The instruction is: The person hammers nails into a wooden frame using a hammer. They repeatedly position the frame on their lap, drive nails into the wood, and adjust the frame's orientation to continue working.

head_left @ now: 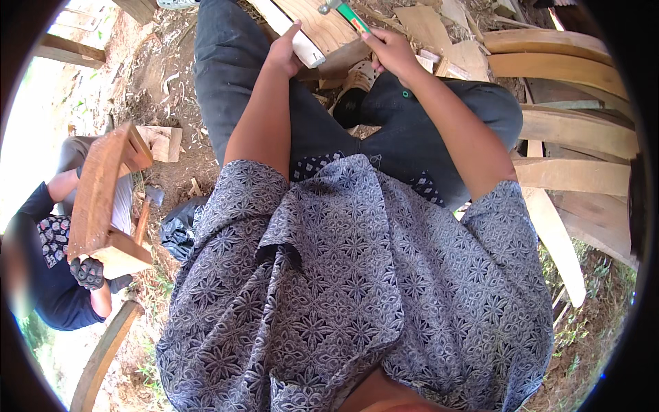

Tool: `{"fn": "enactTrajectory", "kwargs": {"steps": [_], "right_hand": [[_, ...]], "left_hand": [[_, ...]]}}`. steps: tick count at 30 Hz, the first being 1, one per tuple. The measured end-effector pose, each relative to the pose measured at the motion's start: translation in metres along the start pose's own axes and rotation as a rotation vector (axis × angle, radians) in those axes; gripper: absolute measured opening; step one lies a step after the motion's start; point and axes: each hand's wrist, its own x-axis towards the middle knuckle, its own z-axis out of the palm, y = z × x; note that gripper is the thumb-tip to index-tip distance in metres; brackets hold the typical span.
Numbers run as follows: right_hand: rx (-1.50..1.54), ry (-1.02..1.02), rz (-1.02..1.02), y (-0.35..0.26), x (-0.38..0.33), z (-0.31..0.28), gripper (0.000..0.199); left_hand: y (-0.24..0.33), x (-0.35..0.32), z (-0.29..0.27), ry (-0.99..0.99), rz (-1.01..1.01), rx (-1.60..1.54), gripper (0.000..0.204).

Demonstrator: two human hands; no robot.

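Observation:
My left hand [284, 53] is closed around the near end of a long white strip [307, 53], thumb laid along its edge. The strip lies against a light wooden block [320, 25] with visible grain; both run out of the top of the picture. In my right hand [394, 53] is a hammer [351, 15] with a green handle, gripped low. Its metal head hovers over or rests by the block's top face; I cannot tell which. Whether the strip is wood or another material does not show.
Several curved planks [563, 67] are stacked to my right. At left, a person in gloves holds a brown wooden frame [103, 182], with an axe [145, 206] beside it. A black bag [181, 230] lies near my left side. Wood scraps [425, 31] and shavings cover the ground.

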Motion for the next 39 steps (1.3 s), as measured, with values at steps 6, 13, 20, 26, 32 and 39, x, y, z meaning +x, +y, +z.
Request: {"fn": "enactTrajectory", "kwargs": {"steps": [6,13,20,26,32,39], "right_hand": [[-0.12,0.023,-0.064,-0.015,-0.041,-0.013,0.044],[-0.224,-0.004,-0.396,-0.071,-0.11,-0.036,0.038],[-0.418,-0.039,-0.445,-0.055,-0.111,-0.033,0.033],[-0.278,-0.031,-0.56,-0.077,-0.132,-0.028,0.035],[-0.317,-0.065,-0.617,-0.085,-0.119,-0.029,0.035],[-0.647,-0.201,-0.495,-0.082,-0.101,-0.032,0.035]], "left_hand": [[-0.012,-0.013,0.024,0.028,0.184,0.202,0.053],[-0.011,-0.033,0.038,-0.047,0.284,0.129,0.028],[-0.008,-0.023,0.026,-0.037,0.343,0.244,0.027],[0.0,-0.031,0.023,0.005,0.303,0.201,0.026],[-0.002,-0.027,0.015,-0.148,0.466,0.129,0.026],[0.001,-0.018,0.007,-0.125,0.323,0.117,0.022]]}}
